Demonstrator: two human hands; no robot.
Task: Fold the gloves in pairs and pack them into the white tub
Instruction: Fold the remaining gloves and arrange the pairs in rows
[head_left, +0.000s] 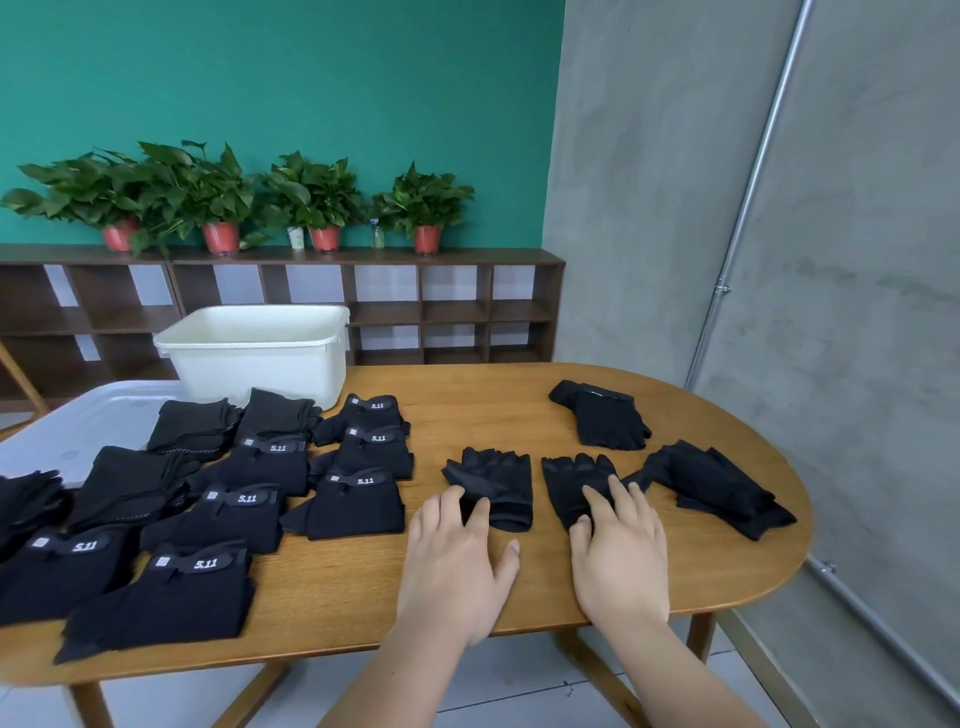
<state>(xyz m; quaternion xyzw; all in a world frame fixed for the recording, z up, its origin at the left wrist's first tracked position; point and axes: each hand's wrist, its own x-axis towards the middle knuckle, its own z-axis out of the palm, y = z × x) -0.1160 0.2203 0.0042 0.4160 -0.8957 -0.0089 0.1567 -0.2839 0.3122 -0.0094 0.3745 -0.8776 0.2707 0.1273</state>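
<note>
- My left hand (457, 561) lies open, fingertips resting on one fingerless glove (493, 478).
- My right hand (621, 556) presses flat on the neighbouring glove (569, 483).
- The white tub (260, 353) stands far-left on the surface (467, 405).

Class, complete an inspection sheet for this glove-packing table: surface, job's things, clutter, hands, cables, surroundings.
Surface: oval wooden table, partly bare.
Job's things: white tub far left; folded glove pairs in rows at left; centre-left glove and centre-right glove lying flat; loose gloves at right.
Clutter: pale plastic lid under leftmost gloves.
Hands: left hand and right hand flat, each touching one glove.
Cables: nothing seen.
Surroundings: shelf unit, potted plants, green wall, metal pipe.
</note>
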